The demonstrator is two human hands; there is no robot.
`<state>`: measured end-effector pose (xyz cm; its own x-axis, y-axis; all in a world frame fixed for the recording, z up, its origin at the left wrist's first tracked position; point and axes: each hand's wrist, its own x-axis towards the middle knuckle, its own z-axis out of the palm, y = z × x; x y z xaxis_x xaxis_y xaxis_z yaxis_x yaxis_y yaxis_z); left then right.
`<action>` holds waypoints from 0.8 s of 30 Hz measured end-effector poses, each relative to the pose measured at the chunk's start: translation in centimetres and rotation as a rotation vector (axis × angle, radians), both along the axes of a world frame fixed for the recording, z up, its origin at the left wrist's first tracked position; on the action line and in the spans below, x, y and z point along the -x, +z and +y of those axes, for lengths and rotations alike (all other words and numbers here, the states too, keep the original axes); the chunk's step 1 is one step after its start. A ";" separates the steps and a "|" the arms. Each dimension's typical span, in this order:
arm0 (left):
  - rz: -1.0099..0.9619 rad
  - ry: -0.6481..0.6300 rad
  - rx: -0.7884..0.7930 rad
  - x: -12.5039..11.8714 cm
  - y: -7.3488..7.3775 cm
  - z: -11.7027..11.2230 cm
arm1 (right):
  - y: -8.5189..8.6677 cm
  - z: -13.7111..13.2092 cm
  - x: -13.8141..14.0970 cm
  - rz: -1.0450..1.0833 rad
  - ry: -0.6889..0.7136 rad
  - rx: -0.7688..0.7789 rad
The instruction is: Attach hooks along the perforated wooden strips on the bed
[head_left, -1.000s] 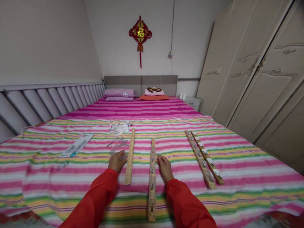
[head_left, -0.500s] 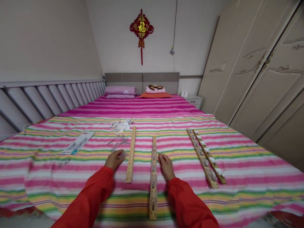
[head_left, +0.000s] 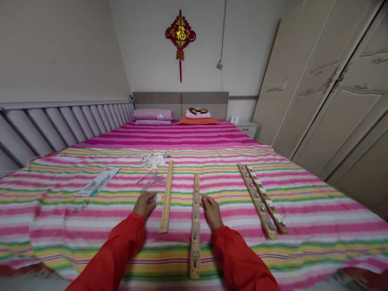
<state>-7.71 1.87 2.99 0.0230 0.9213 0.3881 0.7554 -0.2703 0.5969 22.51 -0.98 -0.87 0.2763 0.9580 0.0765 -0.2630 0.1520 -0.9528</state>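
One transparent piece, partly hidden by left grip, right grip's contents unclear

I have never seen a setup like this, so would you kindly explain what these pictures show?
There is no machine here: a person works bare-handed, and every picture comes from one camera worn on the head, looking forward and down. The left hand pinches a small clear piece. The right hand is beside a wooden strip with metal hooks; whether it holds anything is hard to tell. On the striped bedspread also lie a strip without hooks, two more fitted strips to the right, a flat package and some loose clear pieces.
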 end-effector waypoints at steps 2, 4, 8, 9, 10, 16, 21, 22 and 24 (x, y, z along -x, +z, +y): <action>-0.017 0.032 -0.010 0.1 0.1 -0.1 | 0.0 0.0 0.0 0.000 0.004 -0.002; -0.039 0.061 -0.023 0.1 0.2 -0.1 | 0.0 0.0 0.0 -0.004 0.005 -0.001; -0.139 0.084 -0.011 -0.1 0.7 -0.3 | 0.2 -0.1 -0.1 -0.004 0.006 0.003; -0.176 0.098 -0.003 -0.2 0.8 -0.4 | 0.3 -0.1 -0.1 0.000 0.006 0.003; -0.204 0.111 0.004 -0.3 1.0 -0.4 | 0.3 -0.2 -0.1 0.004 0.007 0.002; -0.648 0.251 0.166 -0.3 1.9 -0.5 | 0.4 -0.2 0.0 0.011 -0.001 -0.003; -1.318 0.215 0.208 -0.1 4.0 -0.9 | 0.4 -0.2 0.0 0.034 -0.003 0.006; -1.400 0.163 0.211 -0.3 4.6 -1.1 | 0.4 -0.2 0.0 0.044 -0.001 0.006; -1.519 0.029 0.257 -0.8 5.7 -1.4 | 0.5 -0.2 0.0 0.075 0.001 0.010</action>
<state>-6.87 0.48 8.70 -0.2527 0.9579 -0.1360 -0.5847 -0.0392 0.8103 22.54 -1.20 -0.37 0.2795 0.9590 0.0462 -0.3336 0.1422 -0.9319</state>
